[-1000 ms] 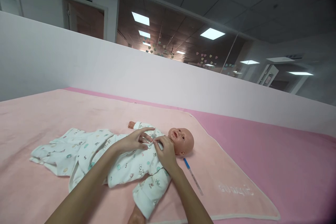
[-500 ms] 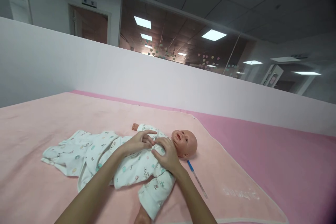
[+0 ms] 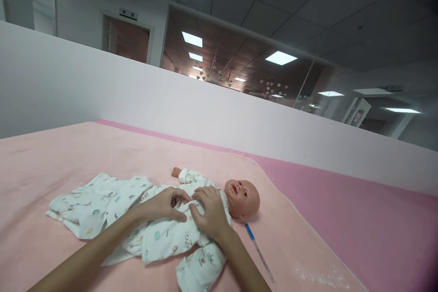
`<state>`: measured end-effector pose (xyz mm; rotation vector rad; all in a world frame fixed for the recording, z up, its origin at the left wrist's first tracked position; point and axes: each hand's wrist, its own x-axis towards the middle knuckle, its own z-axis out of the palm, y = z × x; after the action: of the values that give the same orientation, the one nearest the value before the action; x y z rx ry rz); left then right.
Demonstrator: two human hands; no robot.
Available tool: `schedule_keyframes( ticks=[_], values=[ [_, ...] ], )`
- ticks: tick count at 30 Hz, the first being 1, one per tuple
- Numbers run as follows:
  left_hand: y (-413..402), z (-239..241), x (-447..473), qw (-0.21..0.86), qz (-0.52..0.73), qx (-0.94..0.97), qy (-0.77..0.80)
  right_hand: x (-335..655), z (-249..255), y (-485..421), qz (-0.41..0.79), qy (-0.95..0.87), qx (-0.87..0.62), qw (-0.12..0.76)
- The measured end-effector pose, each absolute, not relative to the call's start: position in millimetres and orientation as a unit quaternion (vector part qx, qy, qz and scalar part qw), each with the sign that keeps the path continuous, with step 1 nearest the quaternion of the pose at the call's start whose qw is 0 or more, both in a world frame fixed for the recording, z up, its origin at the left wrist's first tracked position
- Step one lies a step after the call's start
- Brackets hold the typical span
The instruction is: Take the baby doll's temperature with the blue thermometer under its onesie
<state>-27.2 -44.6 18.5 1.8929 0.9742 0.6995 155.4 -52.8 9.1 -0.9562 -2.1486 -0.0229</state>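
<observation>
A baby doll (image 3: pixel 243 200) lies on its back, head to the right, dressed in a white printed baby gown (image 3: pixel 171 242). My left hand (image 3: pixel 164 204) rests over the doll's middle, its fingers bent and the thumb apart from them. Just right of it, my right hand (image 3: pixel 209 212) lies on the chest, fingers and thumb bent on the gown's cloth near the neckline. The fingertips of both hands are partly hidden. One doll hand (image 3: pixel 176 172) shows at the far sleeve. The gown's lower part spreads flat to the left.
Beside the doll's head lies a thin clear stick with a blue end (image 3: pixel 259 252), like a thermometer. Beneath everything is a peach blanket (image 3: pixel 301 242) over a pink mat (image 3: pixel 342 191). A white partition (image 3: pixel 205 105) stands along the back.
My left hand has drawn back a little to the left, and its thumb has spread from the fingers. My right hand stays on the chest. The view has tilted slightly upward.
</observation>
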Motion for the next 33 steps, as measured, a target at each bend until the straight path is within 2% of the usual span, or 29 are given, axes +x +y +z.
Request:
schedule_keyframes(
  ticks=[4,7,11,16,25,33],
  values=[
    [-40.0,21.1,-41.9,0.443,0.237,0.777,0.38,136.1,11.7,-45.6,-0.02,-0.872,-0.342,0.349],
    [-39.9,20.7,-45.2,0.434,0.242,0.773,0.394,133.2,11.7,-42.4,0.016,-0.875,-0.342,0.342],
    [-41.7,22.1,-44.1,0.442,0.236,0.773,0.389,141.3,12.2,-45.1,0.095,-0.876,-0.314,0.354],
    [-45.3,29.9,-43.3,0.453,0.223,0.778,0.374,144.9,9.4,-47.1,0.132,-0.846,-0.337,0.393],
    [-47.4,35.1,-45.7,0.467,0.221,0.771,0.372,142.1,5.7,-46.1,0.082,-0.849,-0.34,0.397],
    [-44.3,35.7,-46.2,0.495,0.226,0.757,0.363,142.2,4.8,-45.2,0.089,-0.849,-0.334,0.399]
  ],
)
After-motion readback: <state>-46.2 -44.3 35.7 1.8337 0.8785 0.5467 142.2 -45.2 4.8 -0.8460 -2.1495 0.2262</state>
